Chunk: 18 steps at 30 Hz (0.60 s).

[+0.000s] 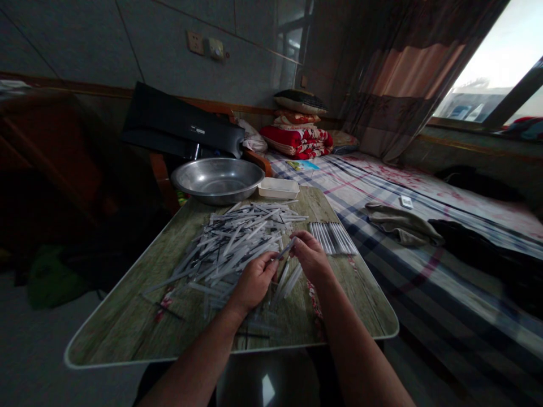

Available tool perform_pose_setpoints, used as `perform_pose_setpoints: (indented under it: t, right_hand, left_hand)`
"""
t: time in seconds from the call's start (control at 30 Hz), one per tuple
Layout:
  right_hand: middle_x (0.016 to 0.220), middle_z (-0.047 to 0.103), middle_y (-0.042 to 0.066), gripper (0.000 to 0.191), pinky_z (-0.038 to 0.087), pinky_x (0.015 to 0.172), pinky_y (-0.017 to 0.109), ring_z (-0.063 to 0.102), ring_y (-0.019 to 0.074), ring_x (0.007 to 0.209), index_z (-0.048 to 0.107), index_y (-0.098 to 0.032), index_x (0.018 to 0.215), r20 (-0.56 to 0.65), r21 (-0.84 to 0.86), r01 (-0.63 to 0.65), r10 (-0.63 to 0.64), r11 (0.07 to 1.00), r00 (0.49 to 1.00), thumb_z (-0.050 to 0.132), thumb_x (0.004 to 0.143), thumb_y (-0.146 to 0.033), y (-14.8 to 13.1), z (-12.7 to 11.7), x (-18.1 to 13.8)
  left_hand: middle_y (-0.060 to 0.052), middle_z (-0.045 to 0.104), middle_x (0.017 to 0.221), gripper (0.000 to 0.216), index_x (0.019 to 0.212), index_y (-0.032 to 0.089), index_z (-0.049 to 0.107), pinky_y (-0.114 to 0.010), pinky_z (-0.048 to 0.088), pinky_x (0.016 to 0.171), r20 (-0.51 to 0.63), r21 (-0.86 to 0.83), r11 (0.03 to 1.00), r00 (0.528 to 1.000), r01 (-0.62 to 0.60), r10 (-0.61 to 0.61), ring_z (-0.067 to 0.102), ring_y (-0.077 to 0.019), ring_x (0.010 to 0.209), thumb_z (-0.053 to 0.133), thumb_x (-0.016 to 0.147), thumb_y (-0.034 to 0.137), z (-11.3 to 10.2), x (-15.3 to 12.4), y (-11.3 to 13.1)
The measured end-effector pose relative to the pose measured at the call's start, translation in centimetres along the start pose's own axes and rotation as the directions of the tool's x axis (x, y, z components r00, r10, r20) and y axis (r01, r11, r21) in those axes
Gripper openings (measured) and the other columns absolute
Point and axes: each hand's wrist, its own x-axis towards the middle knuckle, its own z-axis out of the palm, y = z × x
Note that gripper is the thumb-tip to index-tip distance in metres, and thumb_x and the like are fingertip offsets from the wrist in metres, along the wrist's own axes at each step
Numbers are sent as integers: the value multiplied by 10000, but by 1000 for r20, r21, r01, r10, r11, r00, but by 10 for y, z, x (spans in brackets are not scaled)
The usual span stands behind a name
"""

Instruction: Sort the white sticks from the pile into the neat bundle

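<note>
A slim, whitish pen-like stick (285, 249) is held between my two hands over the table. My left hand (254, 282) pinches its lower end with thumb and fingers. At the upper end, the fingers of my right hand (311, 257) are closed on the same stick. Beyond and left of my hands lies a loose pile of white translucent sticks (237, 243), with dark thin ones mixed in. A few loose sticks (292, 281) lie between my forearms. To the right of my right hand, several similar sticks (333, 238) lie side by side in a neat row.
The wood-patterned table (127, 322) carries a wide metal basin (218, 195) and a white plastic tray (279, 188) at its far end. A bed with a checked sheet (343, 186) adjoins the right side. A dark monitor-like panel (182, 121) leans behind the basin.
</note>
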Motion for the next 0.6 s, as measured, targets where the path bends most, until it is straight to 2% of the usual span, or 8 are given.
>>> perform_pose_setpoints:
  t: [0.1, 0.23, 0.33, 0.43, 0.6]
  right_hand:
    - [587, 484, -59, 197, 354, 459, 208, 416, 79, 474, 589, -201, 845, 46, -29, -23, 24, 999, 999, 687, 756, -347, 1, 0, 0]
    - [489, 389, -81, 185, 238, 405, 205, 305, 70, 411, 562, -190, 777, 75, -74, -47, 53, 996, 996, 626, 784, -363, -2, 0, -2]
    - [472, 346, -81, 307, 184, 397, 211, 264, 68, 405, 586, -173, 784, 65, -203, -21, 35, 979, 997, 545, 856, -468, -3, 3, -4]
    - [472, 315, -88, 394, 163, 391, 214, 250, 67, 401, 565, -184, 779, 44, -292, -15, 29, 956, 999, 531, 851, -569, 1, 8, -6]
    - [518, 301, -87, 415, 190, 410, 207, 266, 71, 428, 511, -208, 784, -19, -282, 10, -16, 959, 1000, 517, 848, -618, 11, 15, -7]
  left_hand:
    - [23, 535, 637, 298, 1034, 162, 657, -247, 381, 579, 4, 18, 1000, 1000, -7, 7, 480, -137, 594, 455, 922, 349, 0, -1, 2]
    - [5, 610, 680, 290, 1041, 180, 679, -267, 409, 625, -3, 145, 989, 999, -33, 34, 544, -156, 632, 461, 923, 331, -1, -2, 7]
    - [-31, 694, 801, 281, 1046, 198, 693, -293, 442, 715, -25, 239, 969, 997, -62, 70, 628, -193, 765, 460, 924, 296, -1, -3, 8]
    - [-50, 723, 864, 287, 1031, 211, 709, -311, 458, 802, -40, 274, 958, 994, -82, 97, 658, -215, 863, 452, 930, 289, 1, -3, 5]
    - [-55, 734, 875, 292, 1017, 222, 720, -323, 472, 831, -90, 255, 962, 988, -96, 123, 670, -226, 875, 451, 936, 302, 4, -4, 4]
